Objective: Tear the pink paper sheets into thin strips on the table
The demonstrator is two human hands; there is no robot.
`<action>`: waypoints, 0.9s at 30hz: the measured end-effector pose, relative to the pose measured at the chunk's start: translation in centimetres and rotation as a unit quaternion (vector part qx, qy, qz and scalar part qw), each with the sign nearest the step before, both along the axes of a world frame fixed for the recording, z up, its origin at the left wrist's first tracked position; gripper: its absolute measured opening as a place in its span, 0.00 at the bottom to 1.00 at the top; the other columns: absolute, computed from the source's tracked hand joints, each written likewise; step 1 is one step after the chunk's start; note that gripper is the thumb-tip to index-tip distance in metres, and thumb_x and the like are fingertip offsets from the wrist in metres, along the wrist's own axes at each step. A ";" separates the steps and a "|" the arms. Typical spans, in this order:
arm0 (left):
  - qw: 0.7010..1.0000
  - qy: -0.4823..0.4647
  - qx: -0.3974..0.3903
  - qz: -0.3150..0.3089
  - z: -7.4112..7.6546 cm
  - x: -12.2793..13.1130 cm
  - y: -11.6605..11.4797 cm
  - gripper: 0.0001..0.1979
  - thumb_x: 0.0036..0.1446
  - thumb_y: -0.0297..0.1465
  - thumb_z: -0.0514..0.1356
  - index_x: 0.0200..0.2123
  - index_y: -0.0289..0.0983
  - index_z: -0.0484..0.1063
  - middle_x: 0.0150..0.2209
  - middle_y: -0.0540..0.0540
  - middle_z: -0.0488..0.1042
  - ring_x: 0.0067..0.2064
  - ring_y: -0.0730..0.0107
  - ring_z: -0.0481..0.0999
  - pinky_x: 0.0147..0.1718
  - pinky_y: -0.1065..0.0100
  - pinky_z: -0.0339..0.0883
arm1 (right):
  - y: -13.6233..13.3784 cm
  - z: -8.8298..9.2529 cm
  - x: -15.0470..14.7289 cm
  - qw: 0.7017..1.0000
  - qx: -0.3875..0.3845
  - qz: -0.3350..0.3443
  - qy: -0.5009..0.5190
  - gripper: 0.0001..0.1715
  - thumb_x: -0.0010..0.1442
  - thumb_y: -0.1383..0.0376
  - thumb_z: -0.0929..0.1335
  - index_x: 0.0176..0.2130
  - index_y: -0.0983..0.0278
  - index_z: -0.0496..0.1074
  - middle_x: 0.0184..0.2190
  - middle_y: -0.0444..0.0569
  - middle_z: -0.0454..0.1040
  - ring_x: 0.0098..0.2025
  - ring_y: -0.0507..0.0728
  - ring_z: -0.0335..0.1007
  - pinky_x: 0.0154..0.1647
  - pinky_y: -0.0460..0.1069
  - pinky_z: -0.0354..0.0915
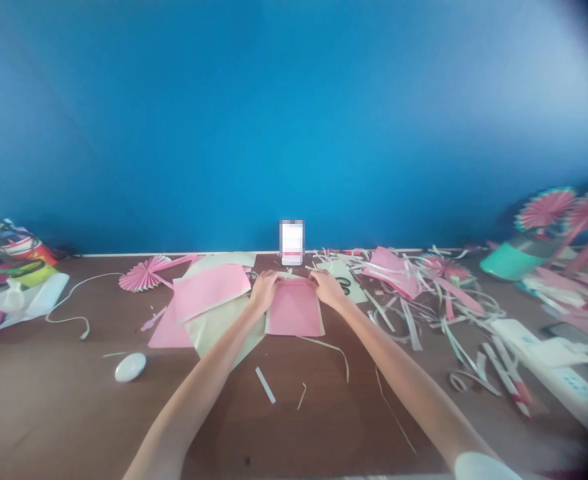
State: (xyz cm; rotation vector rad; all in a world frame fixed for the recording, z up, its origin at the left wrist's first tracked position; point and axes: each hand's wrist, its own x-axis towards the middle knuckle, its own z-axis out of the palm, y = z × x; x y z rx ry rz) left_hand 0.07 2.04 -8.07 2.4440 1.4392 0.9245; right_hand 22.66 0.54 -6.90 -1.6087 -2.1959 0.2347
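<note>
**Position.** The pink sheet (295, 313) lies flat at the centre of the table (324, 413), directly ahead of the person. It partly overlaps a cream sheet (219, 330) that extends toward 8 o'clock.

**Hand state.** The left hand (264, 288) sits on the sheet's far corner at 11 o'clock. The right hand (327, 287) sits on the far corner at 1 o'clock. Both hands are drawn narrow, fingers curled down onto the far edge and holding it. The individual fingertips are too small to make out.

**Step in hand.** Judging by the grip, the far edge of the sheet is being folded or creased. No finished pleat shows on this sheet.

**Next move, requirements.** A clean crease calls for even pressure from both hands, with the edge kept square to the sheet's sides. The cream sheet underneath can slide, so the pink sheet needs a firm hold.

**Surroundings.**
- A second pink sheet (209, 290) lies at 10 o'clock.
- A pleated pink fan (144, 273) lies beyond it.
- A small blurred box (291, 242) stands at 12 o'clock against the blue wall (294, 120).
- Loose paper strips (414, 320) are spread from 2 to 4 o'clock.
- A white round object (131, 367) rests at 8 o'clock.
</note>
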 end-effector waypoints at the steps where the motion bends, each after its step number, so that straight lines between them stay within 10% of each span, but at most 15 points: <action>1: 1.000 0.000 -0.001 0.003 0.0 0.0 0.0 0.09 0.61 0.29 0.52 0.35 0.37 0.72 0.36 0.46 0.74 0.39 0.64 0.70 0.39 0.64 0.62 | 0.0 0.1 0.1 1.000 -0.006 0.001 0.004 0.08 0.63 0.65 0.61 0.34 0.63 0.68 0.37 0.51 0.72 0.41 0.56 0.66 0.31 0.46 0.59; 27: 1.000 -0.006 -0.019 0.019 -0.6 -0.3 0.8 0.12 0.58 0.27 0.52 0.38 0.38 0.75 0.38 0.44 0.72 0.42 0.64 0.68 0.45 0.60 0.58 | 0.9 0.2 1.2 0.994 -0.077 -0.026 0.072 0.09 0.60 0.60 0.63 0.37 0.63 0.67 0.23 0.42 0.67 0.21 0.50 0.60 0.21 0.44 0.48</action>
